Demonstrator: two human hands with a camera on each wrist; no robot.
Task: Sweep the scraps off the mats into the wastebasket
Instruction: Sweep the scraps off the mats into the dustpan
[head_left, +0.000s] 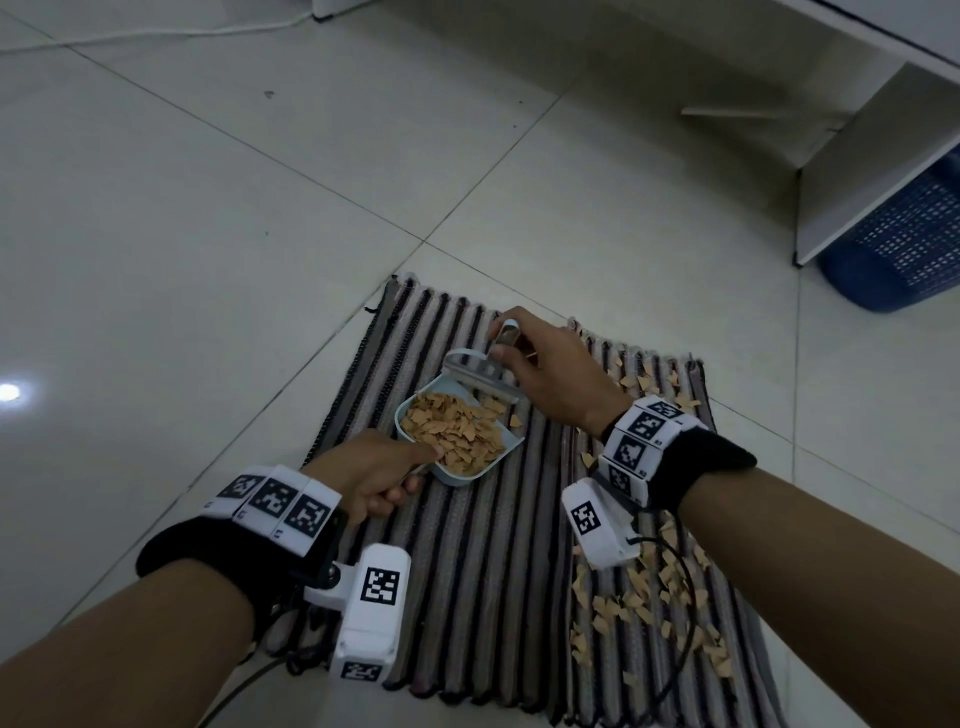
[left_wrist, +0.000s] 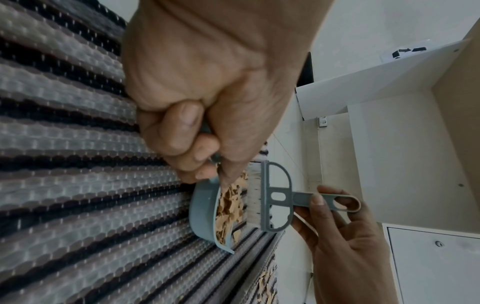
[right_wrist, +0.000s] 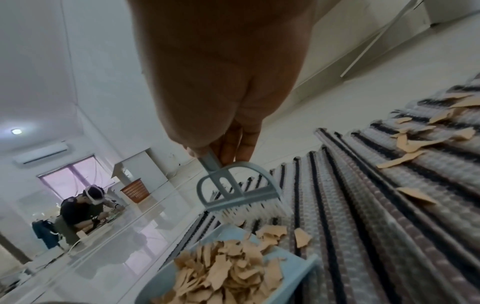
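The small pale-blue plastic dustpan (head_left: 460, 439), gripped by the left hand (head_left: 371, 475), is full of tan paper scraps (head_left: 457, 431). The right hand (head_left: 550, 376) fingers (left_wrist: 318, 200) pinch the little blue brush (left_wrist: 270, 197). Many loose scraps (head_left: 649, 592) wait on the striped woven mat (head_left: 493, 571); the blue mesh wastebasket (head_left: 904, 244) stands far off.

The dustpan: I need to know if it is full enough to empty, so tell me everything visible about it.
The dustpan is small, pale blue and looks like plastic, with a raised rim and an open front lip. It lies on the striped mat, heaped with tan scraps. The left hand grips its handle, and the brush sits at its lip with a few scraps just outside.
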